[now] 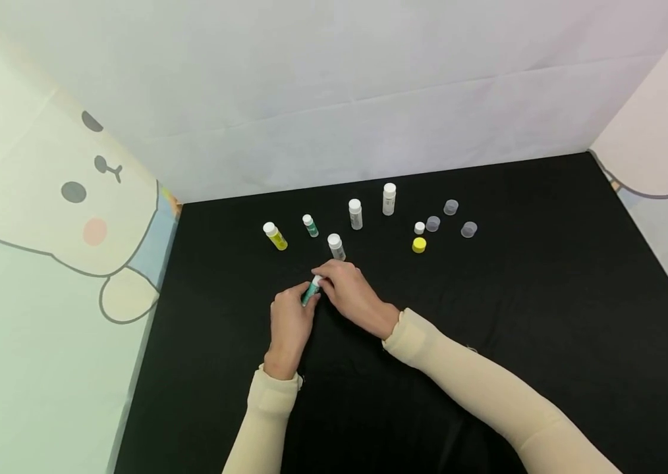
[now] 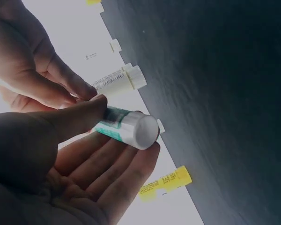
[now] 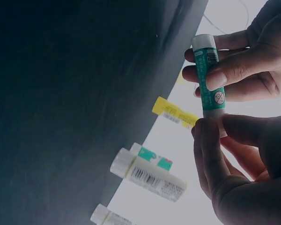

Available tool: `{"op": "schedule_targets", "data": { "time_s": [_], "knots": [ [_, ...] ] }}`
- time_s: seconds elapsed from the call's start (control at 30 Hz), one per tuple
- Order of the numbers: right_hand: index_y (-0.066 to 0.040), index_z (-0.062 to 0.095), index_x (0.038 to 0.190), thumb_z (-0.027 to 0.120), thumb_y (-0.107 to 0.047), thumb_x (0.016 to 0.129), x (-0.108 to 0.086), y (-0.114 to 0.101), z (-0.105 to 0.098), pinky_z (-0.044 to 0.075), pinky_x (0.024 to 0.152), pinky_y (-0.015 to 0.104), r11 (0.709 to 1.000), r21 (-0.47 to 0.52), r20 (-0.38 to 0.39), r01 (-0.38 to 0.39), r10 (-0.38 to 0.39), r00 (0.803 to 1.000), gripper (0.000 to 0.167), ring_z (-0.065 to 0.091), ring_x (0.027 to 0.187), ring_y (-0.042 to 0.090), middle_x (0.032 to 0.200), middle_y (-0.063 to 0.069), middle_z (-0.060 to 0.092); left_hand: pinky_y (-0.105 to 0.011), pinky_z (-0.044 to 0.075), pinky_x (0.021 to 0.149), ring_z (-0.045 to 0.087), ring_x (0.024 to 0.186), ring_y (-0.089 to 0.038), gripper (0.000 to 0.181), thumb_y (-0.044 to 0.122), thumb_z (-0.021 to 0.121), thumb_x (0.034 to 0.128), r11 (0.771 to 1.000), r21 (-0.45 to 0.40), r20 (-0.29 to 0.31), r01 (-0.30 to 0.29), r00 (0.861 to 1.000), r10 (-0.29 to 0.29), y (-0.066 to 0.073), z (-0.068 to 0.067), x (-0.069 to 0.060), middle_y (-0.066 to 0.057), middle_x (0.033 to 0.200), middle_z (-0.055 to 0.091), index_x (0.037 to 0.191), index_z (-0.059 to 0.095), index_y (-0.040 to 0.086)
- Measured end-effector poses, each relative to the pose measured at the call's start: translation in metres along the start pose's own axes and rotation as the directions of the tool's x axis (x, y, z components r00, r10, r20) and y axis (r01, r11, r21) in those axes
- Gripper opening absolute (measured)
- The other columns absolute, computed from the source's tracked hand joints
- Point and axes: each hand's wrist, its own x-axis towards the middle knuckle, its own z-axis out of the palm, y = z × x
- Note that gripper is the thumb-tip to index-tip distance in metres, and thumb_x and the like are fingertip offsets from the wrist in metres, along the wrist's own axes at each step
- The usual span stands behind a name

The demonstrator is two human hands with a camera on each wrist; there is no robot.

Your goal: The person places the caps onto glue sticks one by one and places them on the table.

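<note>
The green tube (image 3: 209, 101) carries a barcode (image 3: 211, 57) and a round, struck-through symbol (image 3: 219, 97); its finer print is too small for me to read. The left hand (image 1: 290, 326) pinches its body between thumb and fingers, the right hand (image 1: 360, 296) pinches its white end, so it sits tilted between them. On the black tabletop (image 1: 547, 276), a white-capped bottle (image 1: 336, 247) is just beyond at one o'clock; farther off, a second green tube (image 1: 311, 226) at twelve, three clear cups (image 1: 469, 230) at two.
</note>
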Motion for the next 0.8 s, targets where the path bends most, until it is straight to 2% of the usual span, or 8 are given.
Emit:
{"op": "schedule_targets", "data": {
  "time_s": [0.17,0.23,0.3,0.4,0.47,0.57,0.7,0.8],
  "knots": [
    [0.005,0.073,0.125,0.069,0.003,0.1,0.004,0.0,0.01,0.06,0.091,0.039,1.0,-0.001,0.014,-0.005,0.005,1.0,0.026,0.073,0.106,0.026,0.119,0.015,0.073,-0.049,0.058,0.068,0.074,0.077,-0.034,0.005,0.01,0.077,0.0978,0.999,0.01,0.036,0.047,0.998,-0.048,-0.001,-0.005,0.0,-0.015,0.09,0.078,0.095,0.078,0.006],
    [0.005,0.073,0.126,0.069,0.002,0.1,0.006,-0.001,0.013,0.06,0.091,0.039,1.0,-0.003,0.02,-0.005,0.005,1.0,0.027,0.073,0.107,0.026,0.12,0.015,0.073,-0.046,0.056,0.064,0.071,0.071,-0.031,0.009,0.01,0.076,0.0986,0.998,0.022,0.048,0.061,0.997,-0.062,-0.001,-0.007,0.0,-0.013,0.082,0.074,0.09,0.076,0.007],
    [0.005,0.073,0.127,0.069,0.002,0.1,0.008,-0.001,0.016,0.06,0.092,0.039,1.0,-0.007,0.027,-0.007,0.007,1.0,0.027,0.072,0.108,0.026,0.121,0.015,0.073,-0.042,0.051,0.06,0.065,0.063,-0.027,0.016,0.009,0.075,0.0992,0.997,0.029,0.059,0.076,0.995,-0.078,-0.001,-0.009,0.001,-0.009,0.071,0.066,0.084,0.072,0.009],
    [0.005,0.073,0.127,0.069,0.002,0.1,0.01,-0.001,0.021,0.06,0.093,0.039,1.0,-0.011,0.033,-0.01,0.011,0.999,0.027,0.072,0.109,0.026,0.121,0.016,0.073,-0.036,0.042,0.055,0.051,0.053,-0.021,0.028,0.007,0.072,0.1003,0.995,0.033,0.083,0.094,0.992,-0.097,-0.003,-0.01,0.001,-0.002,0.059,0.046,0.074,0.063,0.01],
    [0.005,0.073,0.127,0.069,0.002,0.1,0.011,-0.001,0.023,0.06,0.093,0.039,1.0,-0.012,0.036,-0.013,0.013,0.999,0.027,0.072,0.11,0.026,0.121,0.016,0.072,-0.033,0.036,0.053,0.041,0.05,-0.018,0.034,0.004,0.069,0.0999,0.994,0.038,0.095,0.102,0.99,-0.105,-0.003,-0.01,0.001,0.001,0.058,0.035,0.069,0.056,0.012],
    [0.005,0.072,0.128,0.068,0.001,0.101,0.012,-0.001,0.026,0.06,0.094,0.039,1.0,-0.018,0.051,-0.017,0.018,0.999,0.027,0.071,0.112,0.027,0.122,0.016,0.072,-0.032,0.033,0.053,0.031,0.05,-0.016,0.039,-0.002,0.065,0.0963,0.993,0.046,0.106,0.105,0.988,-0.109,-0.004,-0.011,0.0,0.004,0.059,0.027,0.065,0.048,0.013],
    [0.004,0.071,0.13,0.068,0.001,0.102,0.014,0.0,0.031,0.059,0.095,0.039,0.999,-0.031,0.075,-0.018,0.021,0.997,0.028,0.071,0.114,0.027,0.124,0.016,0.071,-0.032,0.033,0.053,0.031,0.051,-0.017,0.039,-0.006,0.064,0.0932,0.993,0.063,0.112,0.105,0.987,-0.111,-0.006,-0.012,-0.001,0.004,0.06,0.026,0.065,0.045,0.013],
    [0.004,0.071,0.129,0.068,0.001,0.101,0.015,0.0,0.033,0.059,0.095,0.04,0.999,-0.053,0.085,-0.009,0.014,0.996,0.029,0.071,0.114,0.028,0.123,0.017,0.07,-0.033,0.035,0.054,0.036,0.051,-0.019,0.038,-0.006,0.064,0.0951,0.992,0.076,0.111,0.104,0.987,-0.112,-0.008,-0.012,-0.002,0.003,0.06,0.029,0.066,0.047,0.012]
  ]
}}
